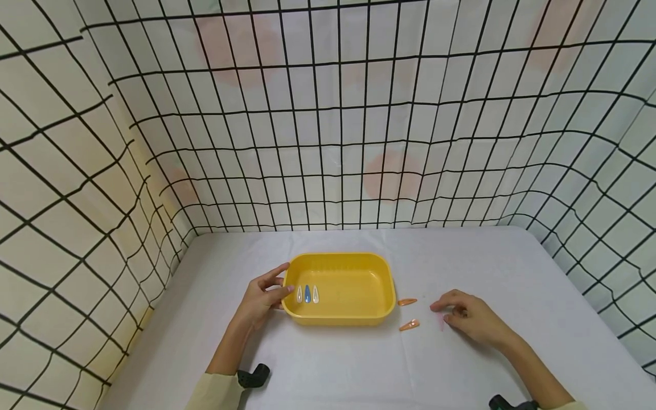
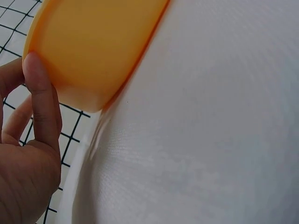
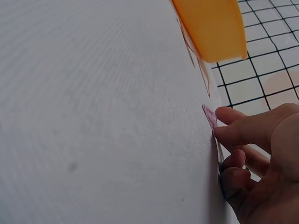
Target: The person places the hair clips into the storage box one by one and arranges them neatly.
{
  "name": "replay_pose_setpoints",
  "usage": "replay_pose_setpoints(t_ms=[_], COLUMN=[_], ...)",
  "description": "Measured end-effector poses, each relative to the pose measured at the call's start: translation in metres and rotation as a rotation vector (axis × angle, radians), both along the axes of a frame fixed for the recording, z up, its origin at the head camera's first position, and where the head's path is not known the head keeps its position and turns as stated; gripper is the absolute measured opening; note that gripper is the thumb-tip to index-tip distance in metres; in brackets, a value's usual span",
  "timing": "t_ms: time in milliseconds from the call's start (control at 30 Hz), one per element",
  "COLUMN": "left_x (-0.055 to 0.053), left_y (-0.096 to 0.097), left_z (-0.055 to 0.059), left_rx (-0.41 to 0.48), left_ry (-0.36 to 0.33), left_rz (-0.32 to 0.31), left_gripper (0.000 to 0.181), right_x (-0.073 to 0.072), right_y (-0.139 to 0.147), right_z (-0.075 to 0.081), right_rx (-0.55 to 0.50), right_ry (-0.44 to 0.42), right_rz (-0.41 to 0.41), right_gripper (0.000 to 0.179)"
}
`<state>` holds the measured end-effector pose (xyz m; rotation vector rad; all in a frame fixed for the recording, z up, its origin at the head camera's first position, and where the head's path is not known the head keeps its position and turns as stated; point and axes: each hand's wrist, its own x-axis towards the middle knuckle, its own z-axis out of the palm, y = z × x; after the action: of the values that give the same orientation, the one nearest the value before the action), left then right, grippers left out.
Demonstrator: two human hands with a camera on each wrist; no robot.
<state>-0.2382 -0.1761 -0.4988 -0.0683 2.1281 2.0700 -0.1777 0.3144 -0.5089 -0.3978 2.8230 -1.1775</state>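
Note:
A yellow plastic tray (image 1: 338, 320) sits on the white-covered table. My left hand (image 1: 261, 299) grips its left end, thumb over the rim and fingers outside. Inside the tray near that thumb lie a blue snap hair clip (image 1: 307, 294) and two whitish hair clips (image 1: 315, 294), side by side. To the right of the tray, my right hand (image 1: 474, 319) pinches a small pink hair clip (image 3: 210, 115) between thumb and index finger, low at the cloth. Two orange hair clips (image 1: 409, 325) lie on the cloth between the tray and this hand.
White cloth (image 1: 348, 364) covers the table. A black wire grid (image 1: 338, 108) with white fabric behind it rises at the back and both sides. Dark wrist-worn devices (image 1: 253, 376) sit at both wrists.

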Motion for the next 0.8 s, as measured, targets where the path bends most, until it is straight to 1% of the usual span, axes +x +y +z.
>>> replay_pose_setpoints(t_ms=[200,300,433,533,667,800], left_x=[0.0005,0.0006,0.0005,0.0007,0.001,0.0011], left_y=[-0.0009,-0.001,-0.0008,-0.0006,-0.0002,-0.0002], left_z=[0.0,-0.0007,-0.0013,-0.0006,0.0003,0.0003], left_rx=[0.009,0.005,0.005,0.007,0.013,0.015], left_ry=[0.012,0.012,0.008,0.008,0.009,0.006], left_rz=[-0.016,-0.024,-0.026,-0.022,-0.021,-0.02], left_gripper=[0.066,0.066,0.066,0.066,0.066,0.066], right_x=[0.0002,0.0006,0.0012,0.0018,0.003,0.0049], right_y=[-0.005,-0.0054,-0.0036,-0.0025,-0.002,-0.0035], right_z=[0.0011,0.0002,-0.0022,-0.004,-0.0036,-0.0009], right_rx=[0.035,0.045,0.023,0.013,0.006,-0.002], right_ry=[0.019,0.027,0.001,-0.009,0.025,0.055], right_rz=[0.005,0.002,-0.005,0.004,0.047,0.063], right_gripper=[0.018,0.019,0.022,0.02,0.018,0.016])
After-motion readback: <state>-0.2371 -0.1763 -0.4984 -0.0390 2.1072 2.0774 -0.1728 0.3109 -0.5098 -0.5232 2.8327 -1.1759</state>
